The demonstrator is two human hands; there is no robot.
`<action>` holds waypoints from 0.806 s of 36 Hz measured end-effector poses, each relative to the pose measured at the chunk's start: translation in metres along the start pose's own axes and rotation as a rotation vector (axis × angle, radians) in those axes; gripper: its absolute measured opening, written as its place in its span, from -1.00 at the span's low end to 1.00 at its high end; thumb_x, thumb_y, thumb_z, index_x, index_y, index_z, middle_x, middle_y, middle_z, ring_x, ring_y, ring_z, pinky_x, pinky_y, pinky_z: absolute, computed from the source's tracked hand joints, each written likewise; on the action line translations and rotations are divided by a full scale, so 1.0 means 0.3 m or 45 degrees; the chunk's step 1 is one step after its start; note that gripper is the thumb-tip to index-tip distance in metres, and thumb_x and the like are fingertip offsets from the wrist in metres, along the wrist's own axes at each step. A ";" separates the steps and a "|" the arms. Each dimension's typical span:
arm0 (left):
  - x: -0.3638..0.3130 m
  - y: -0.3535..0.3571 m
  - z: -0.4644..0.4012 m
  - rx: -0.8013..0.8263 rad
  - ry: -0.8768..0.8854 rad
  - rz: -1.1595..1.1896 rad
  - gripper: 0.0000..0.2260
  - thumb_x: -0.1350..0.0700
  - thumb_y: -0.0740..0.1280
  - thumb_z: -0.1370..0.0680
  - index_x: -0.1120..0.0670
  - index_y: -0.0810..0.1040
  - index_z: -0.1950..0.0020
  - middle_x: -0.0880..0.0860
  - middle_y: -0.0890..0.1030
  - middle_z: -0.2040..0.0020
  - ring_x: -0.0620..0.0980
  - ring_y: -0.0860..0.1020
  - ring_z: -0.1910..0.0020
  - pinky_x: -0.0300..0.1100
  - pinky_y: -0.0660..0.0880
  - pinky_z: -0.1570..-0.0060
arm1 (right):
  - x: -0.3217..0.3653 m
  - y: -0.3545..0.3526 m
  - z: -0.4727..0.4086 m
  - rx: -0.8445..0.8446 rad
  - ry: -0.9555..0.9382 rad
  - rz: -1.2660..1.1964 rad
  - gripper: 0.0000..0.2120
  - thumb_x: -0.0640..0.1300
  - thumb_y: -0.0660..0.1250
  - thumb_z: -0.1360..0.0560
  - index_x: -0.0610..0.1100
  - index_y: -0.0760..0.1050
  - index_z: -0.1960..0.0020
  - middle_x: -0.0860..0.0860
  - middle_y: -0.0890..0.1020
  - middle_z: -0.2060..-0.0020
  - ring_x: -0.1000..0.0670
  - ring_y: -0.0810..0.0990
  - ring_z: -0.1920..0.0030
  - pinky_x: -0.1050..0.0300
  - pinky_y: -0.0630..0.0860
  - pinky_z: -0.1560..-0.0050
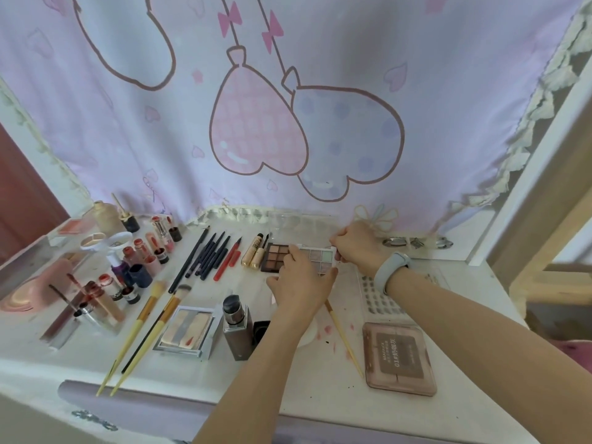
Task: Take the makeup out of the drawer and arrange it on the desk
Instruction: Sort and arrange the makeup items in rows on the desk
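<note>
Both hands are on the pale eyeshadow palette (318, 256), which lies flat on the white desk (288, 386) near its back edge, just below the hem of the pink balloon-print curtain (288, 123). The left hand (299, 285) covers the palette's near left corner, fingers curled over its edge in a grip. The right hand (360, 248) is closed into a loose fist at the palette's right end, thumb and fingers pinching that end; a pale blue band (391, 271) sits on that wrist.

Touching the palette on the far side of the left hand is a brown eyeshadow palette (275, 256), and beyond that two gold mascara tubes (253, 256), a red pencil (228, 261) and a row of dark eyeliner pencils (211, 256). Farther out from the left hand stand lipsticks (157, 241) and small bottles, some uncapped.

Nearer the person, beside the left forearm, a brown foundation bottle (237, 328) stands upright, with a silver contour compact (187, 328) just beyond it and two yellow-handled brushes (141, 334) lying slanted. Between the two forearms lies a thin yellow brush handle (344, 339). Under the right forearm sits a clear sheet of small dark pieces (381, 299), and below it a pinkish case with a brown label (399, 358). Reddish smears mark the desk between the arms.
</note>
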State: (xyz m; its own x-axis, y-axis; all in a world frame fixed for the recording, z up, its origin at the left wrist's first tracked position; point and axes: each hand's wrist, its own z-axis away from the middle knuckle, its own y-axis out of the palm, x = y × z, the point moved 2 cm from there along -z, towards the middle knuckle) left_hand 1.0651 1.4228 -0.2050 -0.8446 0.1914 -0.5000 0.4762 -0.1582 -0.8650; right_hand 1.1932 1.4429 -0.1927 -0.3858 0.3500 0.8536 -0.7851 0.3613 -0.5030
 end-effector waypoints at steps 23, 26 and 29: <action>0.037 0.016 -0.003 -0.049 0.181 0.030 -0.68 0.11 0.19 -0.53 0.04 0.34 -0.29 0.04 0.53 -0.16 0.13 0.34 -0.23 0.00 0.21 -0.09 | -0.069 0.011 0.084 -0.107 -0.732 0.723 -0.68 -0.44 0.14 -0.43 -0.32 0.49 -0.13 -0.23 0.60 0.03 -0.21 0.53 0.03 0.05 0.42 0.06; 0.043 0.009 0.009 -0.104 0.230 -0.042 -0.80 0.05 0.20 -0.53 0.04 0.42 -0.13 0.01 0.55 -0.05 0.11 0.36 -0.17 -0.06 0.14 0.03 | -0.070 0.018 0.083 -0.087 -0.939 0.912 -0.51 -0.42 0.21 -0.42 -0.29 0.34 -0.35 -0.20 0.46 -0.28 -0.21 0.41 -0.25 0.00 0.33 -0.24; 0.044 0.007 0.013 -0.096 0.255 -0.132 -0.77 -0.01 0.24 -0.53 0.03 0.43 -0.15 0.01 0.56 -0.06 0.09 0.37 -0.18 -0.07 0.16 0.03 | -0.055 0.021 0.074 -0.046 -0.992 1.023 -0.41 -0.41 0.22 -0.40 -0.27 0.23 -0.42 -0.15 0.34 -0.38 -0.16 0.30 -0.35 0.01 0.27 -0.33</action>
State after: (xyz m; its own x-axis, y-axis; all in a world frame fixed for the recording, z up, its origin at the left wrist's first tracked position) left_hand 1.0539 1.4211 -0.2133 -0.8280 0.3928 -0.4002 0.4127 -0.0563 -0.9091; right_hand 1.1839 1.4202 -0.2068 -0.9824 -0.1393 0.1248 -0.1622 0.3030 -0.9391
